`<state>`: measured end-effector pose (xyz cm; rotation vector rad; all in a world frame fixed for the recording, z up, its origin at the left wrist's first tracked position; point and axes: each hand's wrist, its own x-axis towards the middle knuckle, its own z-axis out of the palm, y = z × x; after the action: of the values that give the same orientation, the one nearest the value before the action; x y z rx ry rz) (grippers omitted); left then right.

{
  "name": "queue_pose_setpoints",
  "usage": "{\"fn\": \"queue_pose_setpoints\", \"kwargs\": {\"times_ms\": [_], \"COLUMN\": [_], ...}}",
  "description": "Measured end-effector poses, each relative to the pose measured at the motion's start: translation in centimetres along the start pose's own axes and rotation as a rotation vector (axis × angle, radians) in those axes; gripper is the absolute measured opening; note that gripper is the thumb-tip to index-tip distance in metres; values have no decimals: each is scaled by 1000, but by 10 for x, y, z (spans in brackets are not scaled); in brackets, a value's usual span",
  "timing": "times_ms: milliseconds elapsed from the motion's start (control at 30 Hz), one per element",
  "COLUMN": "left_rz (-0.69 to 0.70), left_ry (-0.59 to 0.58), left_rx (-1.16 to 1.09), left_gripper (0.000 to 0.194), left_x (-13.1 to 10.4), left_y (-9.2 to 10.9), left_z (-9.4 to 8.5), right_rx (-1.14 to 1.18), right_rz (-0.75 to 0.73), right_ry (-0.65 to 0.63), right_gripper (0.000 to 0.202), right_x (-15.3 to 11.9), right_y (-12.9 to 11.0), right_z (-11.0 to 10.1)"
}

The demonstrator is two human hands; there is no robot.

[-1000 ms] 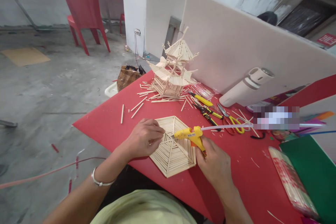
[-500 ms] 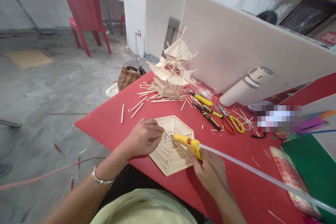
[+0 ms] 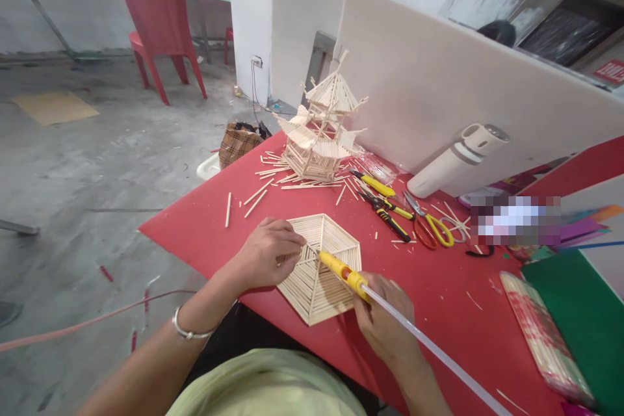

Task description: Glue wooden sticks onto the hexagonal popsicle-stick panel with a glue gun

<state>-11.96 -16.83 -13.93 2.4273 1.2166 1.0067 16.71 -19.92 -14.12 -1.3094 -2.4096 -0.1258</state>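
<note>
My right hand is wrapped round a yellow hot glue gun, with a long clear glue stick running out of its back toward the lower right. The gun's tip is at the middle of an octagon-like panel of thin wooden sticks, which lies on the red table. My left hand is over the panel's left side, thumb and fingers pinched together close to the gun's tip. Whatever is between those fingertips is too small to make out.
A stick-built pagoda model stands at the back among loose sticks. Yellow-handled pliers and scissors lie right of it, near a white bottle. A bag of sticks lies at right on the red table.
The glue gun has tilted, its back end and glue stick swinging down toward me, while its tip stays near the panel's middle. My left hand has barely moved.
</note>
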Motion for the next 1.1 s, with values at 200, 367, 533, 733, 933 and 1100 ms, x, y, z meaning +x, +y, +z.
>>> {"fn": "queue_pose_setpoints", "kwargs": {"times_ms": [200, 367, 533, 733, 933, 1100], "left_rz": [-1, 3, 8, 3, -2, 33], "left_ry": [-4, 16, 13, -12, -28, -45], "left_rx": [-1, -5, 4, 15, 35, 89], "left_gripper": [18, 18, 17, 18, 14, 13], "left_x": [0, 0, -1, -1, -2, -6], "left_y": [0, 0, -1, 0, -1, 3], "left_z": [0, 0, 2, 2, 2, 4], "right_rx": [-28, 9, 27, -16, -9, 107], "right_rz": [-5, 79, 95, 111, 145, 147], "right_ry": [-15, -31, -60, -26, -93, -178], "right_gripper": [13, 14, 13, 13, 13, 18], "right_x": [-4, -2, 1, 0, 5, 12], "right_y": [8, 10, 2, 4, 7, 4], "right_z": [-2, -4, -3, 1, -2, -9]}}
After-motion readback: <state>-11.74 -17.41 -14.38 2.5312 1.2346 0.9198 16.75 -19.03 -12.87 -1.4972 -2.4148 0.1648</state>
